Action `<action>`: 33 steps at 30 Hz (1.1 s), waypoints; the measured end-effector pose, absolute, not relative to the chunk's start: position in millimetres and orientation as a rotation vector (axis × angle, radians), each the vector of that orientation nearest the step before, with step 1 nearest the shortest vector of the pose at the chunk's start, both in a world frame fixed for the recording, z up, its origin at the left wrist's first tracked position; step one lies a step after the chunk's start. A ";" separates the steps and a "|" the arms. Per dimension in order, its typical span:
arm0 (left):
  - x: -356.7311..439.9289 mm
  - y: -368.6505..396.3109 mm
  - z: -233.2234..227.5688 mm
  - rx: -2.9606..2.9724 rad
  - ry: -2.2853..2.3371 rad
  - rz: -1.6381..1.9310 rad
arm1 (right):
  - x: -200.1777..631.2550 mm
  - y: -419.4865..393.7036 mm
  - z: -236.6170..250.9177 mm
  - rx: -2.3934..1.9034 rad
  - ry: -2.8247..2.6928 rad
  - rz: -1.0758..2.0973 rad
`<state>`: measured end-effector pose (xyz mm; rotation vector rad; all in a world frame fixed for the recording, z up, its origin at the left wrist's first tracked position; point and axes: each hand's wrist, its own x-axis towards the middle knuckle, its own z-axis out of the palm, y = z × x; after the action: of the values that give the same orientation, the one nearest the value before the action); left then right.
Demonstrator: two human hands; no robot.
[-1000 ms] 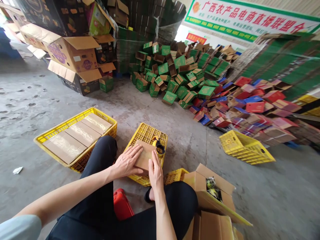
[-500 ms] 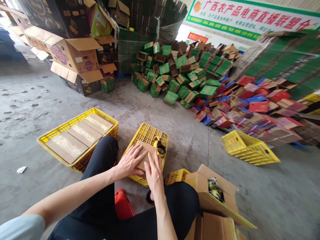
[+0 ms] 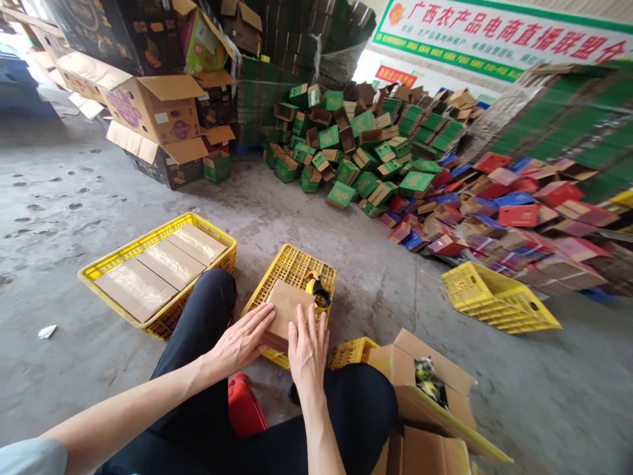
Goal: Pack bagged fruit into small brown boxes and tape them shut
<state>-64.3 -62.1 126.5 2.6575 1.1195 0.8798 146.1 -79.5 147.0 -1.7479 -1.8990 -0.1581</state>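
A small brown cardboard box [image 3: 289, 305] sits on an overturned yellow plastic crate [image 3: 277, 260] between my knees. My left hand [image 3: 247, 338] lies at the box's left near edge, fingers stretched out and touching it. My right hand [image 3: 308, 346] rests flat at the near right corner with its fingers spread. Just beyond the right fingertips is a yellow and black tape dispenser [image 3: 319, 290], lying on the crate beside the box. The undersides of both hands are hidden.
On my left stands a yellow crate [image 3: 89, 276] holding several taped boxes [image 3: 171, 264]. An open carton [image 3: 395, 369] with dark-wrapped items is on my right. A red plastic object [image 3: 244, 406] lies below me. Another yellow crate [image 3: 494, 297] and heaped green boxes [image 3: 341, 194] lie farther off.
Both hands have slid from the top of the box toward its near sides, leaving more of its top showing. The left hand moved back toward me; the view shifted slightly.
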 end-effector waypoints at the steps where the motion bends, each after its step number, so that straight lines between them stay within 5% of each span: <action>1: -63.7 -62.1 126.6 2.653 1.124 0.886 | 143.2 -80.0 148.9 -1.731 -1.910 -0.176; 33: -69.1 -4.5 132.6 2.541 1.080 0.831 | 120.4 -53.7 169.6 -1.675 -2.095 -0.195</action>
<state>-69.1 -4.5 132.6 2.5410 1.0798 0.8311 120.4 -53.7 169.6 -1.6753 -2.0946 -0.1950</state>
